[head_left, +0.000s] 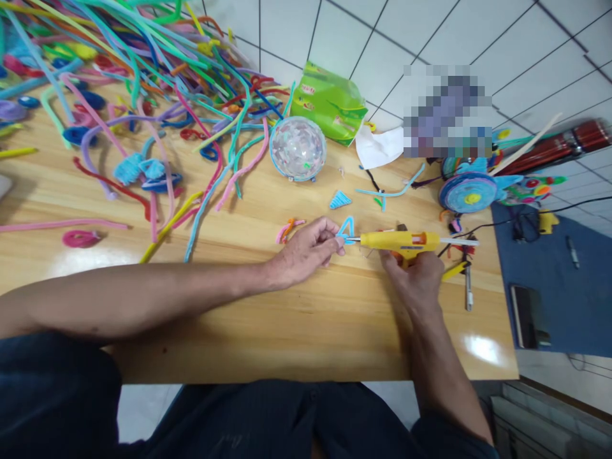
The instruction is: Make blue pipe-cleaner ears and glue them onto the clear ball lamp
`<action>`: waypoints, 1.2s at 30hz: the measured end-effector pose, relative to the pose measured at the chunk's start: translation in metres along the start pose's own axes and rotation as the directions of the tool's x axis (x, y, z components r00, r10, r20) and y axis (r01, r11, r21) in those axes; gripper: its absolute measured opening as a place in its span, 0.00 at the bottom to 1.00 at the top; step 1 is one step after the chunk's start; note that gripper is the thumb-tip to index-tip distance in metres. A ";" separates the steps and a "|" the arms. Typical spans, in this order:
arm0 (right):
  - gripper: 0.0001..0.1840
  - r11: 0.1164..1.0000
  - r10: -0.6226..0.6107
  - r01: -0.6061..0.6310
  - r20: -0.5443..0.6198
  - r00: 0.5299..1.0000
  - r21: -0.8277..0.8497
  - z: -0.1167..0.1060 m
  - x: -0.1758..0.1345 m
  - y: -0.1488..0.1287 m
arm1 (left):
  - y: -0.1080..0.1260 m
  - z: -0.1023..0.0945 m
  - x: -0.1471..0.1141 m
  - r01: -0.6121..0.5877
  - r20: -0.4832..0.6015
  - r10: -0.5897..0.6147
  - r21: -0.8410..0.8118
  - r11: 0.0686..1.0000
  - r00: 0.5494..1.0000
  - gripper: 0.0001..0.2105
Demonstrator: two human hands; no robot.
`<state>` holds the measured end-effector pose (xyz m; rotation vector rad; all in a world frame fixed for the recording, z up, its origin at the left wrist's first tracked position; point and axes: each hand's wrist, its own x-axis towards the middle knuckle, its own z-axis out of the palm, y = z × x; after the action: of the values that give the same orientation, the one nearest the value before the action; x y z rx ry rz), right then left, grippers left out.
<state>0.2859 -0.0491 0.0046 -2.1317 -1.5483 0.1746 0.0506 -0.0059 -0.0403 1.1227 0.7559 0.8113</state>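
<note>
The person's left hand (306, 250) has thumb and fingers pinched on an open triangular outline of light-blue fuzzy craft wire (351, 224), held just above the pale wooden table (287, 335). The right hand (417, 278) is wrapped around the handle of a yellow plastic glue gun (399, 240), a whitish stick poking from its back; its metal nozzle is at the triangle's lower edge, though I can't tell whether they touch. Just beyond lies a filled, striped blue triangle (340, 200). Farther back sits a clear, shiny round dome (299, 148), near a bright-green glossy packet (329, 103).
</note>
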 end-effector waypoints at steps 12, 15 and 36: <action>0.21 1.000 0.016 -0.016 -0.039 0.999 -0.007 -0.001 0.001 0.004 | 0.002 0.000 -0.001 0.008 0.003 -0.008 0.017 1.000 1.000 0.06; 0.20 1.000 -0.022 0.021 -0.026 0.999 -0.016 0.000 0.001 0.003 | 0.002 0.000 -0.001 0.008 -0.003 -0.008 0.016 1.000 1.000 0.07; 0.18 0.997 -0.058 0.054 -0.069 0.996 -0.057 -0.003 0.000 0.007 | 0.004 0.000 -0.001 0.029 -0.014 -0.029 0.003 1.000 0.999 0.06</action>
<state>0.2931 -0.0514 0.0043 -2.1097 -1.5868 0.0373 0.0495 -0.0060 -0.0359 1.1077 0.7844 0.7944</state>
